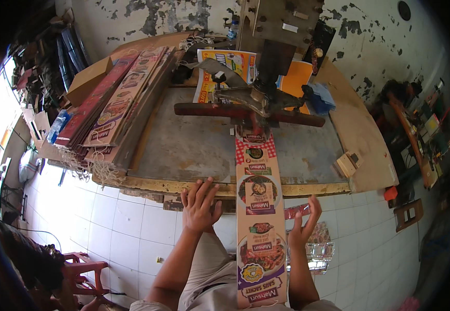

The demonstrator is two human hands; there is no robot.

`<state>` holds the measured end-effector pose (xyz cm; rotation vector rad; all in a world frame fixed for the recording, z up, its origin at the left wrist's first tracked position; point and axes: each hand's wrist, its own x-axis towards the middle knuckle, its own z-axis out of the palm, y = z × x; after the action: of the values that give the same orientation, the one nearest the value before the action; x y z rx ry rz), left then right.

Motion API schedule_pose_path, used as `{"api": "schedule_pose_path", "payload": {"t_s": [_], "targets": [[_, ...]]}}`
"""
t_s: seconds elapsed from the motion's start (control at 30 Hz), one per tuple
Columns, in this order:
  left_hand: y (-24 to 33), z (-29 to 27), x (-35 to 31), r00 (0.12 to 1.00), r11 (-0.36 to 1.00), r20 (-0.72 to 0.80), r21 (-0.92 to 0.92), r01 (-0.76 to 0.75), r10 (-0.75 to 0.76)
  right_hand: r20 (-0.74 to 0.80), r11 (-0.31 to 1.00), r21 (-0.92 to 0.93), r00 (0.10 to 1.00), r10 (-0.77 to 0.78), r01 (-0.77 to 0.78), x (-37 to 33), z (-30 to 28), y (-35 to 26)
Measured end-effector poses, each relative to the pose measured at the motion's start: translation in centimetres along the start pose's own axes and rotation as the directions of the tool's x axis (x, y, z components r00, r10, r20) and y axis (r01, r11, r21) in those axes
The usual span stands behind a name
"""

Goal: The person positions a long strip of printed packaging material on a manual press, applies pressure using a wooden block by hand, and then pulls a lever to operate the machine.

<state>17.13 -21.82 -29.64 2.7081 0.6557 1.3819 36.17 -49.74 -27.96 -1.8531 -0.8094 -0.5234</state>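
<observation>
A long printed cardboard strip (259, 218) with food pictures runs from my lap over the table's front edge. Its far end goes under the head of a dark metal press (261, 101), which hides it. Left of the strip, my left hand (200, 205) rests at the yellowish table edge (219, 189), fingers stretched out and apart, holding nothing visible. My right hand (302, 225) is beside the strip's right edge, below the table edge. Its thumb and fingers point up and stand apart; whether its palm touches the strip I cannot tell.
Stacks of printed cardboard strips (126, 96) with white strings lie on the table's left, beside a cardboard box (89, 80). A small wooden block (346, 165) sits at the right. Behind the press are colourful printed sheets (204, 88). A red plastic stool (85, 269) stands on the tiled floor at lower left.
</observation>
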Motion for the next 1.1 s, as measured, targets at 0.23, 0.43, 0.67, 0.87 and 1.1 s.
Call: {"api": "schedule_pose_path", "payload": {"t_s": [0.23, 0.43, 0.67, 0.87, 1.1], "targets": [[0.3, -0.4, 0.0, 0.999, 0.999, 0.034, -0.041, 0.028, -0.027, 0.769, 0.268, 0.460, 0.531, 0.355, -0.846, -2.9, -4.6, -3.3], [0.6, -0.6, 0.3, 1.000, 0.999, -0.019, -0.045, 0.005, -0.006, 0.848, 0.324, 0.329, 0.429, 0.311, -0.887, -1.7, -7.2, -5.2], [0.7, -1.0, 0.7, 0.999, 0.996, 0.016, -0.081, 0.032, -0.031, 0.800, 0.381, 0.359, 0.491, 0.345, -0.852, -2.1, -7.9, -7.8], [1.6, -2.8, 2.1, 0.996, 0.984, 0.015, -0.153, 0.090, -0.089, 0.705, 0.404, 0.471, 0.610, 0.362, -0.784, -1.2, -7.0, -9.5], [1.7, -5.0, 7.5, 0.982, 0.933, 0.186, -0.355, 0.057, 0.010, 0.725, 0.426, 0.469, 0.612, 0.316, -0.774, 3.7, -2.3, -6.4]]}}
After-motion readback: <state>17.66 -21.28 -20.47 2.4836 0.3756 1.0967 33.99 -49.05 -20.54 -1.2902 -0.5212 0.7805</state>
